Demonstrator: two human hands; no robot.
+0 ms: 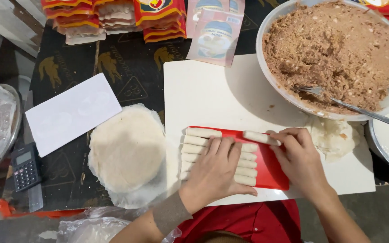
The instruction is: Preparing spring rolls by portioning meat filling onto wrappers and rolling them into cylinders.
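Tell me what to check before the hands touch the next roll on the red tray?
1. Left hand lies flat across the rolls: ok.
2. Right hand touches the top roll by its end: ok.
3. Rolls lined up side by side: ok.
4. Red tray sits fully on the white board: ok.
5. Free tray space at its right: ok.
6. Rolls sealed shut: cannot tell.

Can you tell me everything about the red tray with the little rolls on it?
The red tray is flat, rectangular and looks like smooth plastic. It lies on the white cutting board, near its front edge. Pale, thin rolls lie on it side by side in a stack of rows. The left hand rests flat on the rolls, covering much of them. The right hand touches its right part, fingertips at the top roll. Its right part is bare red.
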